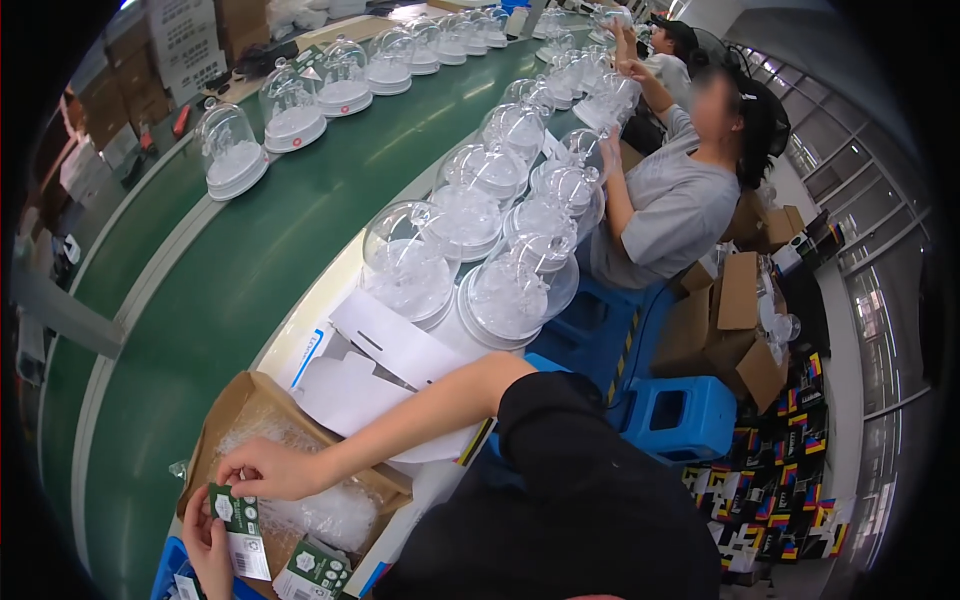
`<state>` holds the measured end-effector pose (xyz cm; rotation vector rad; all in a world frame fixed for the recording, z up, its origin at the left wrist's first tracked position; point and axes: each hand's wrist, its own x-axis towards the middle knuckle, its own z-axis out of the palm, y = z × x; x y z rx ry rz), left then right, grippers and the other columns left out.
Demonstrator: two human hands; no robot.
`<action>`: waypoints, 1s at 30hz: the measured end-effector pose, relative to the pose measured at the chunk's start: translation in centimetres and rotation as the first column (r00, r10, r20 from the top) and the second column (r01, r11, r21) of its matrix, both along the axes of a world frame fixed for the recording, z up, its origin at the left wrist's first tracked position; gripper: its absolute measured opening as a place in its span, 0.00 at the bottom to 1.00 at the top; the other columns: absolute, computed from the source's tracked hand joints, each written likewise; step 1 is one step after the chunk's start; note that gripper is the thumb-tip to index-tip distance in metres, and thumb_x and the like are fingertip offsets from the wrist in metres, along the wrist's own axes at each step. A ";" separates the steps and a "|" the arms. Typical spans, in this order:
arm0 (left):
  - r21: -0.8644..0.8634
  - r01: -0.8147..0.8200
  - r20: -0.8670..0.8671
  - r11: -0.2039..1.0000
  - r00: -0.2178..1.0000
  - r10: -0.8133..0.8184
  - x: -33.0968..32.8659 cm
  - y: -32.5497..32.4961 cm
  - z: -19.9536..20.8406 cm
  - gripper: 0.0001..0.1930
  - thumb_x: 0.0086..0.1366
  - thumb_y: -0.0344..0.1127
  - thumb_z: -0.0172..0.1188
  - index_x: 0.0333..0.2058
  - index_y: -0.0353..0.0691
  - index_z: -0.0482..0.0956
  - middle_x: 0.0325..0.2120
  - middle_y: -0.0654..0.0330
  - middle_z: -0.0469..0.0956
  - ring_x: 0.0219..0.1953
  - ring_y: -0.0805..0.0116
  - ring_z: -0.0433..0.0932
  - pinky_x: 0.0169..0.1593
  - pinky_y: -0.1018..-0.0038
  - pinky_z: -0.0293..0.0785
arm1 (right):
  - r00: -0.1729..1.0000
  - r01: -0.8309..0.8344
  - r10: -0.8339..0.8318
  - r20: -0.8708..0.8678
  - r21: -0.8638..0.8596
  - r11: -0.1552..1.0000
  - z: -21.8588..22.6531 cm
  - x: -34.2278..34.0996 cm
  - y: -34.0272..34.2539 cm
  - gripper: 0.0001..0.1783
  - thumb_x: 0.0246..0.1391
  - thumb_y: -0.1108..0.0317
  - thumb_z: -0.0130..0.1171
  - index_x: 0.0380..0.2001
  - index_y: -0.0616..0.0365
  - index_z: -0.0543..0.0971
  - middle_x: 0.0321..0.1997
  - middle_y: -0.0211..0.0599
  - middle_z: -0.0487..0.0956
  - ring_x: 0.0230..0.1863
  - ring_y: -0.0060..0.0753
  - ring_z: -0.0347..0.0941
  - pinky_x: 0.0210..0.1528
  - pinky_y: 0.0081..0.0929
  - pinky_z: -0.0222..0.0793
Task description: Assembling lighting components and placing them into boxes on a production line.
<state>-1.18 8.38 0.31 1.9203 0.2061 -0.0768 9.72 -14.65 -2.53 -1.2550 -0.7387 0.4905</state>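
Note:
My left hand (207, 548) grips a green-and-white printed card (247, 548) by its left edge, above an open cardboard box (222, 400). The fingers of my right hand (272, 468) are pinched together at the card's top edge. Its bare forearm reaches across the box from a black sleeve. Crumpled clear plastic packaging (345, 512) fills much of the box. More of the same green-and-white cards (315, 568) lie in a pile at the box's near corner, close to my left hand.
White sheets (385, 350) lie beyond the box. Glass domes on white bases (410, 280) crowd the bench, and others (235, 160) line the green conveyor (200, 300). A co-worker (670, 190) handles domes at the right. Blue stools (680, 415) and cartons (720, 310) stand there.

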 end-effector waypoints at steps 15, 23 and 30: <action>-0.344 -0.180 0.024 0.922 0.979 0.200 0.5 -5.0 1.0 0.14 0.63 0.25 0.59 0.48 0.32 0.76 0.38 0.58 0.81 0.40 0.75 0.79 0.45 0.80 0.76 | 1.000 0.023 -0.025 -0.013 -0.124 0.992 -0.9 0.4 0.3 0.09 0.50 0.76 0.64 0.37 0.61 0.81 0.34 0.33 0.80 0.36 0.21 0.75 0.40 0.21 0.70; -0.451 -0.031 0.067 0.892 0.995 0.069 -0.7 -4.5 1.5 0.30 0.58 0.34 0.66 0.58 0.36 0.67 0.49 0.58 0.76 0.52 0.71 0.75 0.54 0.75 0.72 | 0.939 0.091 -0.115 -0.323 -0.087 0.992 -0.3 1.2 0.2 0.07 0.56 0.77 0.60 0.38 0.66 0.77 0.35 0.31 0.80 0.34 0.16 0.74 0.38 0.15 0.70; -0.521 -0.072 -0.037 0.850 0.997 0.062 -0.9 -3.7 1.4 0.19 0.61 0.25 0.61 0.51 0.34 0.73 0.46 0.61 0.77 0.50 0.73 0.75 0.51 0.75 0.73 | 0.984 -0.062 0.057 -0.171 -0.024 0.998 -0.4 0.5 -0.1 0.06 0.56 0.78 0.60 0.38 0.64 0.78 0.35 0.31 0.79 0.35 0.17 0.74 0.39 0.16 0.71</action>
